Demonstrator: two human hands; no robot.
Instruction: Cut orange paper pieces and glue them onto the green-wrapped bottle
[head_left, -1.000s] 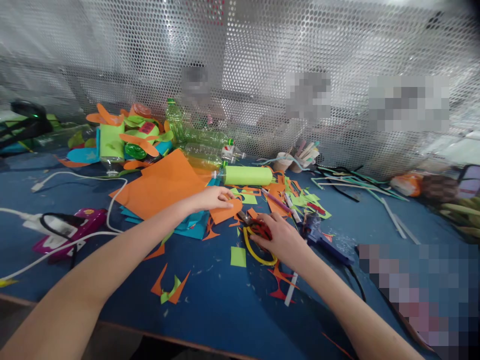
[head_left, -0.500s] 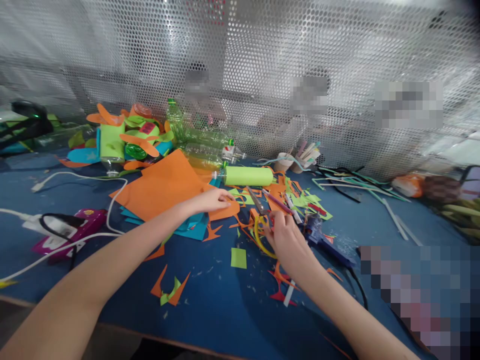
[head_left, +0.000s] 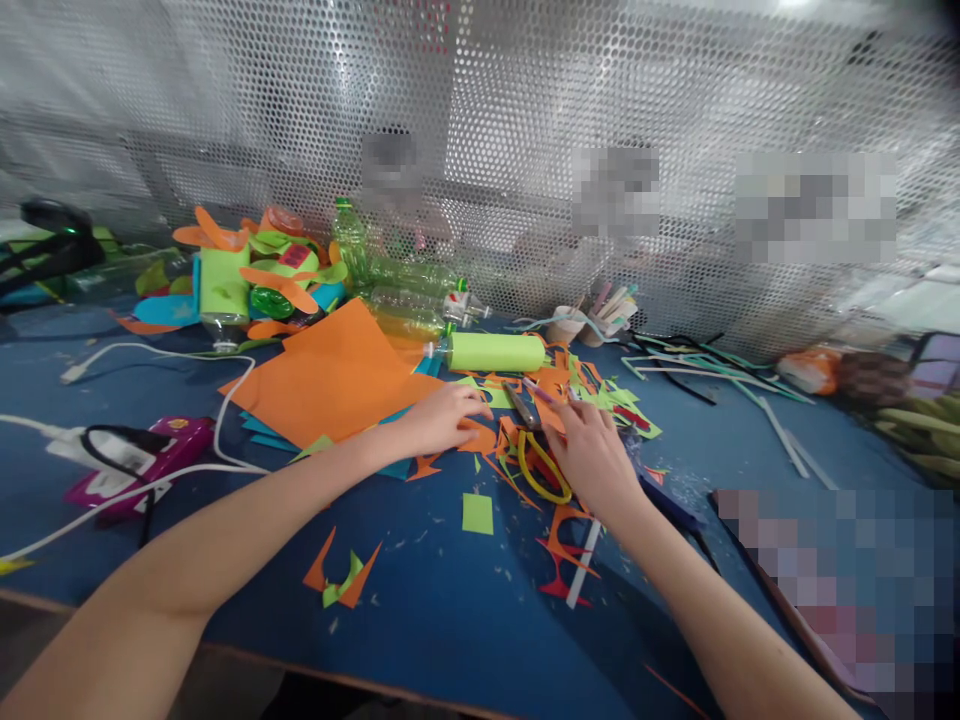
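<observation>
My left hand (head_left: 442, 418) rests on the blue table (head_left: 450, 620), fingers curled down on a small orange paper piece (head_left: 482, 436). My right hand (head_left: 596, 460) lies just right of it, fingers bent and together, over the handles of yellow-and-red scissors (head_left: 541, 470). The scissors' blades (head_left: 520, 404) point away from me, into a heap of orange and green paper scraps (head_left: 592, 395). A pink pen (head_left: 541, 392) lies just beyond my right fingertips.
A large orange sheet (head_left: 330, 375) lies behind my left hand, with a green-wrapped bottle (head_left: 495, 352) and clear plastic bottles (head_left: 409, 290) beyond. A purple glue gun (head_left: 142, 460) with white cables sits left. Cups of sticks (head_left: 592, 322) stand by the perforated metal screen (head_left: 525, 150).
My right hand lifted the scissors, then brought them down further from me. My left hand slid right with the orange piece, closer to the right hand.
</observation>
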